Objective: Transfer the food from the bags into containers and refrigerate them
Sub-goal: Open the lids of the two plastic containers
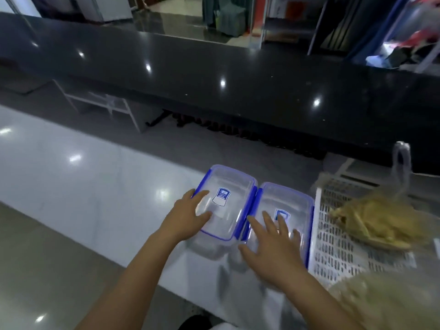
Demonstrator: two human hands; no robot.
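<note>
Two clear plastic containers with blue-clipped lids stand side by side on a white counter (95, 194). My left hand (188, 215) rests with straight fingers on the lid of the left container (228, 186). My right hand (273, 246) lies flat, fingers spread, on the lid of the right container (292, 201). To the right, a clear bag of yellowish food (378, 222) lies on a white perforated tray (333, 246). A second bag of pale food (385, 303) shows blurred at the bottom right corner.
A long black glossy counter (214, 75) runs across behind the white one, with a gap and dark items beneath it. The bag's plastic handle (402, 158) sticks up near the black counter's edge. Shelves and clutter fill the far background.
</note>
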